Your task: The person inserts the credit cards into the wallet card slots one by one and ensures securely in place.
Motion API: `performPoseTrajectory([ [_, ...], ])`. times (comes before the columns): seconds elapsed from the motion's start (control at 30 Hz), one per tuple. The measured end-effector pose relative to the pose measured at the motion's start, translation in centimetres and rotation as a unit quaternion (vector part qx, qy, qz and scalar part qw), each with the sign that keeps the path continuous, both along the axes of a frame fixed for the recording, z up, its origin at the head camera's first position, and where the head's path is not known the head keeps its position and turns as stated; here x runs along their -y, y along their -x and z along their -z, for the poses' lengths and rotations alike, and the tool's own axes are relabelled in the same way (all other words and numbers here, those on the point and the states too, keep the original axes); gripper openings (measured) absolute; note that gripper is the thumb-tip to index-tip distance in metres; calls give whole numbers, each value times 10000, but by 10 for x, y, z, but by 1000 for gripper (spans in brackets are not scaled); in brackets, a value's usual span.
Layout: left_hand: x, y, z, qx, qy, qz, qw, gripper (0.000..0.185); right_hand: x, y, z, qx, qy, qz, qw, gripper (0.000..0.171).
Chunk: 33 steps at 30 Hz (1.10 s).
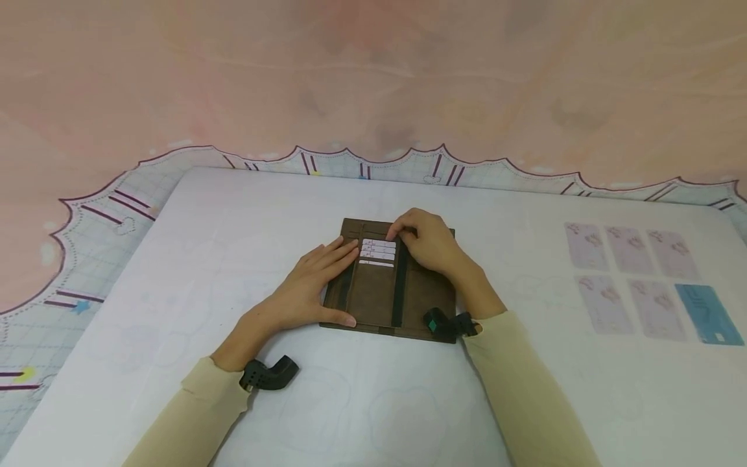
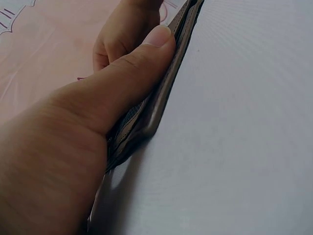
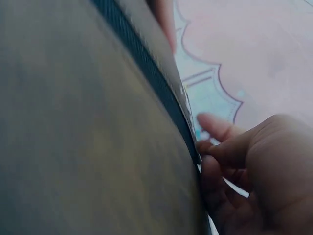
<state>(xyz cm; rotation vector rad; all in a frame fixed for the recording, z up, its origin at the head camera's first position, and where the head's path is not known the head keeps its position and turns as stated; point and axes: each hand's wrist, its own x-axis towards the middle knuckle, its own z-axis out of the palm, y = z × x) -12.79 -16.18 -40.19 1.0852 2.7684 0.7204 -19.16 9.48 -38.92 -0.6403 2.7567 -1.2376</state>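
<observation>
A brown wallet (image 1: 373,298) lies spread on the white table (image 1: 373,402), with several white cards (image 1: 378,251) tucked in its slots. My left hand (image 1: 318,279) presses flat on the wallet's left half, fingers straight and the thumb along the near edge. Up close, the left hand (image 2: 122,83) lies on the wallet (image 2: 156,110). My right hand (image 1: 417,239) sits at the wallet's far edge with curled fingers, pinching the topmost card at the slots. In the right wrist view the wallet (image 3: 73,122) fills the frame and the right hand (image 3: 259,176) curls beside its dark strip.
Several pale pink cards (image 1: 627,250) and one blue card (image 1: 709,314) lie in two rows on the table's right side. A patterned cloth (image 1: 87,220) borders the table at the left and back. Black wrist mounts (image 1: 270,375) sit on both forearms.
</observation>
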Motion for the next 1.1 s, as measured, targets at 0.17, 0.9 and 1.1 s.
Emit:
performPoseTrajectory([
  [0.17,-3,0,0,65,19,11,10000,113,-20,0,-14,107,79,336,9993,19],
  [0.9,1,-1,0,50,-8,-11,10000,112,-173,-63,-36,60,-571,1253,9905,28],
  [1.1,2,-1,0,96,27,-30,9999,112,-214,-85,-30,584,-1013,1722,9781,37],
])
